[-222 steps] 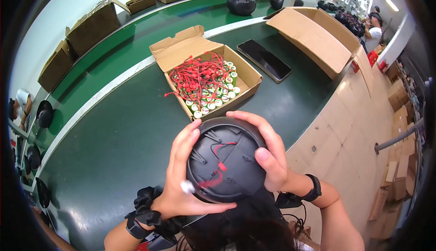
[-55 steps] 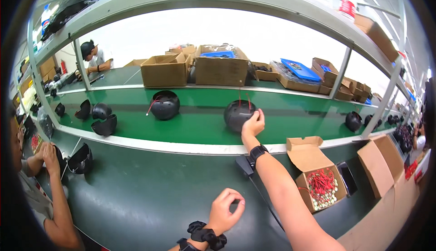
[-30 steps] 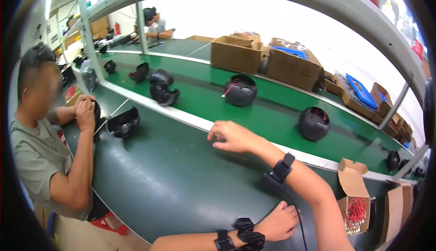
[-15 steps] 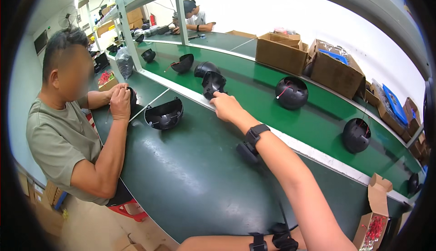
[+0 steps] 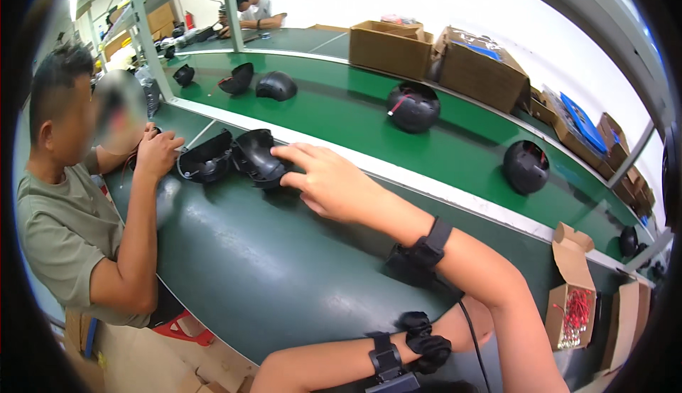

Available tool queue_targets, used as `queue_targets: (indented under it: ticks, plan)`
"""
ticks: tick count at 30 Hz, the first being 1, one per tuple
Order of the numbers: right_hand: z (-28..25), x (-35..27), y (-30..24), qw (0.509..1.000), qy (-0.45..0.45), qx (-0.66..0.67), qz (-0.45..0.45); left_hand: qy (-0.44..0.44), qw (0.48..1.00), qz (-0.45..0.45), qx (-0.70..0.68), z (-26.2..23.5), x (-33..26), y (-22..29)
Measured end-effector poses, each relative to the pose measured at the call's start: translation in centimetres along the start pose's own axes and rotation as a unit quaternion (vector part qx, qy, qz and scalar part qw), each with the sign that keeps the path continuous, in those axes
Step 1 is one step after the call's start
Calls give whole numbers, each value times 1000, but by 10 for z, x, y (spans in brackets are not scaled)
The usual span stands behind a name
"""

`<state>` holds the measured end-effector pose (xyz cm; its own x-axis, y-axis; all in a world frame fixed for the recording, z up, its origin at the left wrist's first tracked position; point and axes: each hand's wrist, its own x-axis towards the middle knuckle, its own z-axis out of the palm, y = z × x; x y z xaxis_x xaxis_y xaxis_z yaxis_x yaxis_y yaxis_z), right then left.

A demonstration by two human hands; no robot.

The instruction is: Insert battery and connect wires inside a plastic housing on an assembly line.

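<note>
The right hand (image 5: 330, 185) has its fingers partly spread, tips at the right edge of a glossy black hollow plastic shell (image 5: 254, 157) over the dark green surface (image 5: 241, 272); whether they pinch or merely touch cannot be told. The left hand (image 5: 474, 322) is half hidden behind the right forearm (image 5: 508, 293), its fingers unreadable. An open brown cardboard box (image 5: 556, 315) contains tangled red wires (image 5: 580, 308) and pale-topped cylindrical cells (image 5: 570, 333).

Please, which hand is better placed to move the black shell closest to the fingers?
Probably the right hand: its fingers are at the black shell. The left hand is farther away, partly behind the right forearm.
</note>
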<state>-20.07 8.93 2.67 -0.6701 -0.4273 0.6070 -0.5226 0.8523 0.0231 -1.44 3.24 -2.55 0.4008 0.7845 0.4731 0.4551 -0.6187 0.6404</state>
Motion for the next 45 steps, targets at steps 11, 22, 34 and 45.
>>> queue_targets:
  ticks: [11,22,34,45]
  plan:
    - [-245,-103,-93,971,126,-149,138,-3,988,-28,154,10,9,-7]
    - [-327,-407,-375,617,218,-387,650,8,990,-79,117,22,19,-3]
    - [-232,-478,-385,608,296,-466,571,16,985,-138,102,17,15,-4]
    - [-234,-483,-387,603,305,-493,549,39,981,-176,66,19,18,-5]
